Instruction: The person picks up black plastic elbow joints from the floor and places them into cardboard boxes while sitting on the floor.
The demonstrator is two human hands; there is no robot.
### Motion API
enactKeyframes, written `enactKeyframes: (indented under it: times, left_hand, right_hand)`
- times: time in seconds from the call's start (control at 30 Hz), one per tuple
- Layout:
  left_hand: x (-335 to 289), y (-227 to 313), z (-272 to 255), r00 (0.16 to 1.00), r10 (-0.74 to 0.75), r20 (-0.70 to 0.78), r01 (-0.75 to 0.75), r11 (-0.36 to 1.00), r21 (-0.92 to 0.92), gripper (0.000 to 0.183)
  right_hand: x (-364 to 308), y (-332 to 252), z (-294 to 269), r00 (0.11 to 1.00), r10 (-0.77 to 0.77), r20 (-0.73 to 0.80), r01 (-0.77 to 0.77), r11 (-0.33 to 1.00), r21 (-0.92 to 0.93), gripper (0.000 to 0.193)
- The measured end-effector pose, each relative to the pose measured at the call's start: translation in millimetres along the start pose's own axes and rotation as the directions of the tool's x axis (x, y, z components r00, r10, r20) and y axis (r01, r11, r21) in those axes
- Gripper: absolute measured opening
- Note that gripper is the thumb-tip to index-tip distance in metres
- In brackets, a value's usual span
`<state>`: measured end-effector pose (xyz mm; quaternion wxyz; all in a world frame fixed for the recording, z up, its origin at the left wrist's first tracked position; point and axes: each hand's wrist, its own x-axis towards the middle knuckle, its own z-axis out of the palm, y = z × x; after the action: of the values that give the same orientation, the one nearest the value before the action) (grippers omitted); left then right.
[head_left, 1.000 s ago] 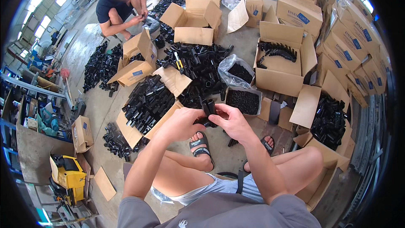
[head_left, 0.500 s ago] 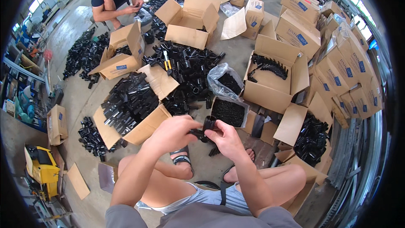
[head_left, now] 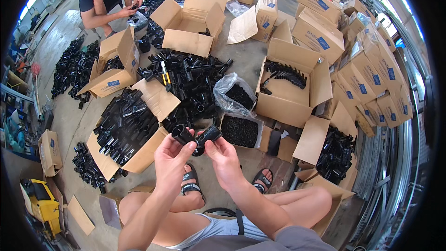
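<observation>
My left hand point(head_left: 173, 157) grips the open-ended black plastic tube fitting point(head_left: 183, 135) by its side. The fingers of my right hand point(head_left: 224, 160) are closed on a second tubular black part point(head_left: 210, 134), tilted up to the right. Both black parts meet at a rounded lower end between my thumbs; whether they are one piece or two in contact, I cannot tell. Just beyond my right hand stands a small box of tiny black parts point(head_left: 240, 131). To the left of my left hand, an opened carton point(head_left: 146, 151) is heaped with black tubular parts.
A large heap of black fittings point(head_left: 197, 81) lies ahead, with a yellow-handled tool point(head_left: 166, 76) on it. An open carton point(head_left: 285, 107) holds a curved row of black parts. Stacked cartons point(head_left: 364, 76) rise at right. A co-worker point(head_left: 104, 2) squats at far left, hands on something small.
My hands have turned the black parts so the tube ends now point up and apart. My left hand has come down from above to hold its side. The view has shifted slightly.
</observation>
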<state>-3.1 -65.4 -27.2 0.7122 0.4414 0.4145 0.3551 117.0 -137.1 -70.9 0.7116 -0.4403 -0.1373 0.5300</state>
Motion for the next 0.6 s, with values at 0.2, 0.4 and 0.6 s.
enactKeyframes:
  times: [0.2, 0.4, 0.6]
  left_hand:
    - [9.3, 10.3, -0.6, 0.995, 0.003, -0.096, -0.014, 0.994, -0.111, 0.028]
    - [19.9, 12.9, -1.9, 0.985, -0.017, -0.169, 0.008, 0.998, -0.056, 0.026]
    - [39.5, 5.7, 4.6, 0.961, -0.086, -0.264, 0.083, 0.996, -0.021, 0.027]
  right_hand:
    - [19.8, -5.5, 2.0, 0.989, 0.026, 0.148, -0.028, 1.0, 0.009, 0.034]
    - [50.0, 4.8, -17.8, 0.96, 0.03, 0.277, -0.027, 1.0, -0.016, 0.034]
    - [71.9, 17.3, -30.6, 0.96, -0.01, 0.28, 0.01, 1.0, 0.0, 0.029]
